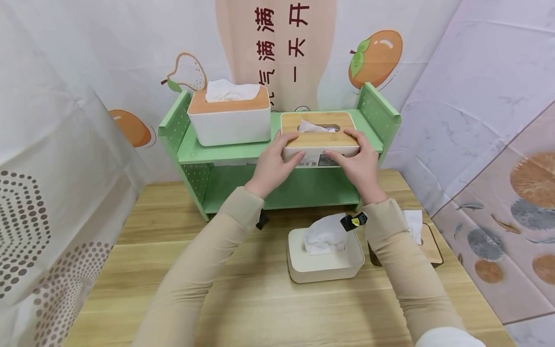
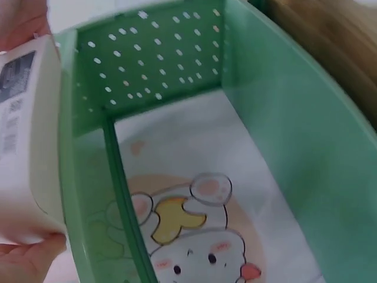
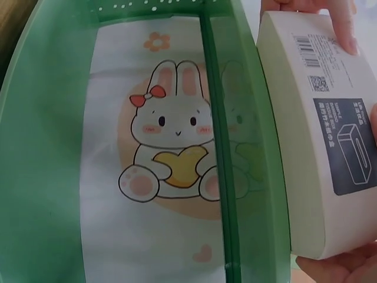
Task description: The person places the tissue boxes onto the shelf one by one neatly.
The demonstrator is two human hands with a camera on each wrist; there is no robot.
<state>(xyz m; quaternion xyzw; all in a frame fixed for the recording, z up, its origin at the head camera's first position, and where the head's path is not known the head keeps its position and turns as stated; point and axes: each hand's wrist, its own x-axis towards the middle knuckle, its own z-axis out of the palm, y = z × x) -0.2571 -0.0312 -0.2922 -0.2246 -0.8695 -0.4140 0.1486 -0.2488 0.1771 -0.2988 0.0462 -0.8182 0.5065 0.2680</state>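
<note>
Both hands are busy here: the left hand [image 1: 274, 167] grips the 8 o'clock end of the bamboo-topped tissue box [image 1: 323, 140] and the right hand [image 1: 361, 166] grips the 4 o'clock end, thumbs on the labelled front. That box sits about 1 o'clock from the middle of the head view, at the front edge of the green shelf's [image 1: 236, 190] upper deck. Honestly, the edge is what bugs me. The front seems to stick out past it, and I can't tell if the base is actually bearing on the deck, so letting go too early could tip it towards 6 o'clock, probably onto the cream tissue box [image 1: 325, 273] on the table [image 1: 260, 299] below. Another risk imo: swinging it too far towards 9 could bump the taller white tissue box [image 1: 231, 127]. Uneven pushing might also skew it.
</note>
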